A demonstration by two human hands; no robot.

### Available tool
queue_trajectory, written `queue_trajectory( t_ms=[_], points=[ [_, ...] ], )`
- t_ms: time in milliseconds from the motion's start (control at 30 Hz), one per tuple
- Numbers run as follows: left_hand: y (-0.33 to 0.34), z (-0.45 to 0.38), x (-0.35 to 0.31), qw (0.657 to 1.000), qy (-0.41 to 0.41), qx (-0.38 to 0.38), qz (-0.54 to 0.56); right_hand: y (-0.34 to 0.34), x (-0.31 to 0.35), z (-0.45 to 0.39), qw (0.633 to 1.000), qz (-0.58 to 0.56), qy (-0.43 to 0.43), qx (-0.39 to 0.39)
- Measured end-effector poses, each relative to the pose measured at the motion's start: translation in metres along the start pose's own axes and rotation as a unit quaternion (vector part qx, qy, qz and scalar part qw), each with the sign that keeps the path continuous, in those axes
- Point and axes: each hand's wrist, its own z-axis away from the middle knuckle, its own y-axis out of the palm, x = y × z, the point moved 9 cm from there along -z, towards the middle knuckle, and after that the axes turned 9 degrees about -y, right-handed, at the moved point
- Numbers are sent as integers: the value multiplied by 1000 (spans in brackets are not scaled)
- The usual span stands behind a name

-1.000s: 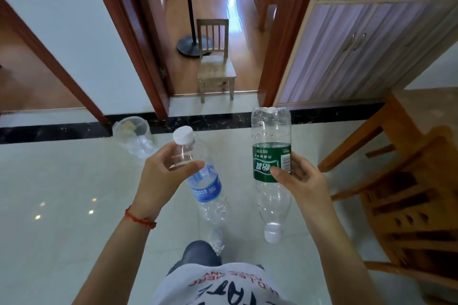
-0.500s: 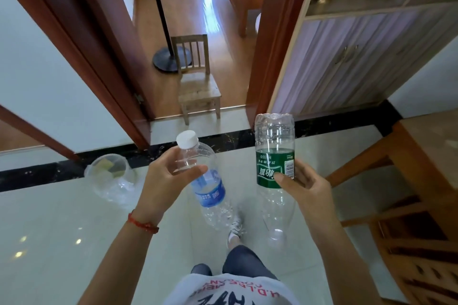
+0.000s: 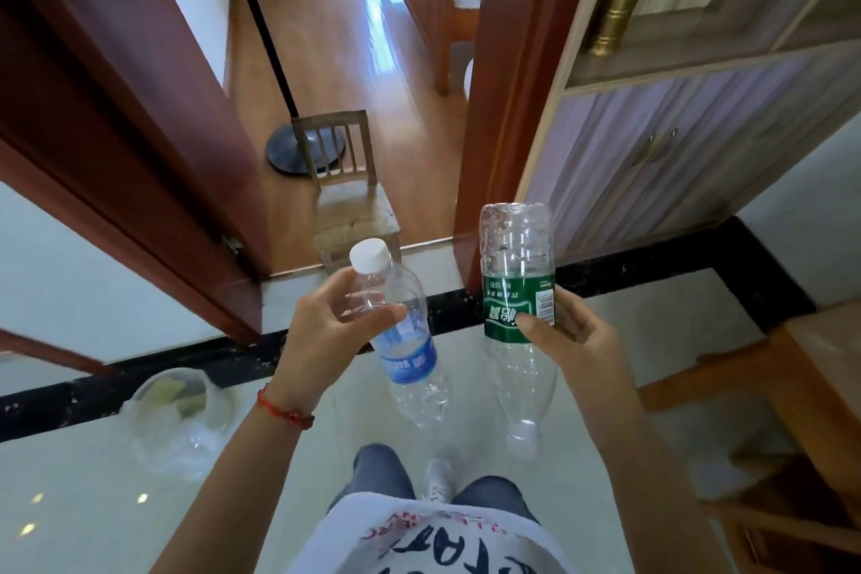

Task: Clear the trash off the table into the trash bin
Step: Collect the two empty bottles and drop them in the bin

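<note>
Left hand (image 3: 321, 336) grips blue-label bottle (image 3: 400, 331), apart from green-label bottle (image 3: 519, 317).

left hand (image 3: 321, 331) gripping, right hand (image 3: 570, 340) gripping, forearms outstretched

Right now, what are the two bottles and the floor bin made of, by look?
Blue-label bottle and green-label bottle: clear thin plastic, likely PET; see-through, crinkled walls. Bin: translucent, glossy, probably plastic with a thin liner; blurred, so uncertain.

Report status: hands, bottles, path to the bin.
Left hand grips blue-label bottle, cap up. Right hand grips green-label bottle, cap down. Clear bin on floor, lower left. Nothing between.
</note>
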Motion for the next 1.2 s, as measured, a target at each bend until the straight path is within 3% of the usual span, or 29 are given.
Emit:
queue_trajectory(
  t_ms=[233,467,967,1200],
  points=[
    [30,-84,-15,998,-2,69,1,-13,-10,-57,999,11,8,-49],
    [92,-174,-53,979,22,196,-43,-42,-7,-95,982,-3,9,-190],
    [256,-253,-95,886,37,446,-123,-106,-13,-77,867,-44,31,-495],
    [328,-261,-106,848,28,512,-136,-141,-14,-75,834,-34,36,-549]
  ],
)
